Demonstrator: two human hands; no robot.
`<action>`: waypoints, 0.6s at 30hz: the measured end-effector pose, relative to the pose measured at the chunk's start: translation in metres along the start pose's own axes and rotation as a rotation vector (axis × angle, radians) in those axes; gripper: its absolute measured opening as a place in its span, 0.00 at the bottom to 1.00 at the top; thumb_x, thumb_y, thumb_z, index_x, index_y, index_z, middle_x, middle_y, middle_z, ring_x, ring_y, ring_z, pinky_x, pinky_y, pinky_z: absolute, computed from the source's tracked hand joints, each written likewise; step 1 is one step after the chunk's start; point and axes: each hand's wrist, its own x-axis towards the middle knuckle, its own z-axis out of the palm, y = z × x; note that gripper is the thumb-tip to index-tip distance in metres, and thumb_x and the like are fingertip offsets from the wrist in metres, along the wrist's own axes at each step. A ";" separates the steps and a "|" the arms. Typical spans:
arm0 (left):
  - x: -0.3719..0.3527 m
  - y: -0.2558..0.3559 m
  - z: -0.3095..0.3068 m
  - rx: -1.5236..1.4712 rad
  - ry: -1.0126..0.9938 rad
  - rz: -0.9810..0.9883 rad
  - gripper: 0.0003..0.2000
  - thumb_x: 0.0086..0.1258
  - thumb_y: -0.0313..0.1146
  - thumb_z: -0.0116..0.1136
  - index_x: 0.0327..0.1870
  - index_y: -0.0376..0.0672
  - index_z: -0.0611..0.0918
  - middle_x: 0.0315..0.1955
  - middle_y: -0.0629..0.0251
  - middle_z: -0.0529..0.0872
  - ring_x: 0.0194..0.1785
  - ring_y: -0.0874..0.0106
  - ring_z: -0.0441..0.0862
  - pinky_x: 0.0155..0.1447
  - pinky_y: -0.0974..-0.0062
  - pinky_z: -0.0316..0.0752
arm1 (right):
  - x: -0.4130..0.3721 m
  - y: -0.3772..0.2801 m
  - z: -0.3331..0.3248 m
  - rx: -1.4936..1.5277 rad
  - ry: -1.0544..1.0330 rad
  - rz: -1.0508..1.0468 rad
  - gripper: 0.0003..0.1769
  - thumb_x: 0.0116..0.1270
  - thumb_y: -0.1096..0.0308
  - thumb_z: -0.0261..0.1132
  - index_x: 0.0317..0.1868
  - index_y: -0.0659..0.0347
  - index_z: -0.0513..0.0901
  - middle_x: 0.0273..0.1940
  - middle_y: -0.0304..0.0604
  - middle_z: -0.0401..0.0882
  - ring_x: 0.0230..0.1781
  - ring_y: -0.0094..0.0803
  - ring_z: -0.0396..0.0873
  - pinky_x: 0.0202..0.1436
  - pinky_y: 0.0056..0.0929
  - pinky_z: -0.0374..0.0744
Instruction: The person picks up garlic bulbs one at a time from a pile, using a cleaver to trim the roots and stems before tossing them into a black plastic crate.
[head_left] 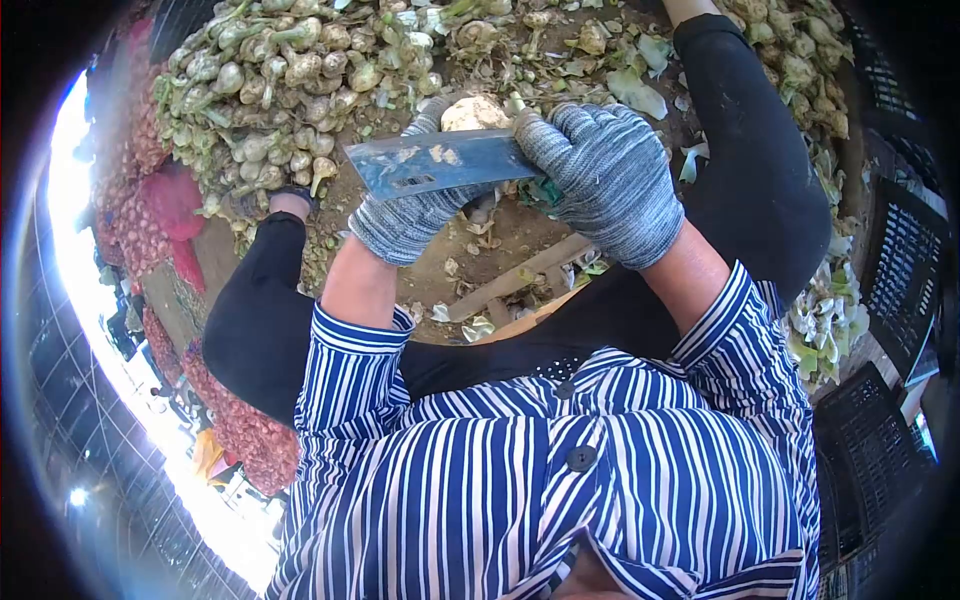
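My left hand, in a grey knit glove, holds a pale round bulb up in front of me. My right hand, gloved the same way, grips the handle of a broad steel cleaver. The blade points left and lies across the bulb and my left fingers. The handle is hidden inside my right fist. I sit with knees apart in black trousers and a blue-and-white striped shirt.
A big heap of green-stemmed bulbs lies on the dirt ahead and left. Trimmed leaves and peelings pile up on the right. Red mesh sacks stand at left, dark plastic crates at right. A wooden stick lies between my legs.
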 end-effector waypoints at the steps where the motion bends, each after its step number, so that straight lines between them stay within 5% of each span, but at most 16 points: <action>1: -0.004 0.001 0.001 -0.029 0.003 0.005 0.28 0.57 0.51 0.66 0.51 0.38 0.77 0.31 0.66 0.82 0.30 0.77 0.78 0.31 0.80 0.74 | 0.000 0.001 0.001 0.005 0.021 -0.012 0.14 0.56 0.66 0.60 0.45 0.52 0.77 0.35 0.40 0.77 0.33 0.35 0.79 0.35 0.36 0.75; 7: -0.023 0.025 -0.002 -0.419 -0.128 -0.104 0.29 0.55 0.51 0.67 0.51 0.38 0.77 0.26 0.66 0.82 0.24 0.79 0.77 0.27 0.81 0.72 | 0.001 0.012 0.002 0.003 0.091 -0.045 0.14 0.54 0.66 0.62 0.42 0.53 0.77 0.34 0.41 0.78 0.33 0.38 0.79 0.35 0.37 0.76; 9: -0.031 0.045 -0.003 -0.374 -0.085 -0.109 0.28 0.56 0.45 0.68 0.54 0.37 0.75 0.34 0.64 0.82 0.33 0.75 0.80 0.36 0.78 0.76 | 0.003 0.021 -0.002 -0.045 0.014 0.015 0.13 0.52 0.67 0.63 0.40 0.54 0.77 0.33 0.42 0.78 0.33 0.39 0.79 0.35 0.39 0.76; 10: -0.033 0.056 -0.003 -0.352 -0.066 -0.108 0.28 0.56 0.41 0.69 0.55 0.37 0.74 0.37 0.62 0.83 0.38 0.74 0.81 0.41 0.77 0.78 | 0.006 0.035 0.016 -0.040 0.001 0.237 0.13 0.51 0.69 0.64 0.39 0.55 0.76 0.33 0.44 0.78 0.33 0.41 0.79 0.36 0.39 0.77; 18: -0.037 0.032 -0.017 -0.289 0.226 -0.068 0.32 0.49 0.33 0.74 0.56 0.38 0.71 0.45 0.61 0.82 0.45 0.70 0.82 0.50 0.75 0.79 | 0.006 0.013 0.019 0.142 0.129 0.217 0.13 0.54 0.69 0.63 0.43 0.55 0.78 0.32 0.48 0.78 0.34 0.44 0.79 0.38 0.40 0.76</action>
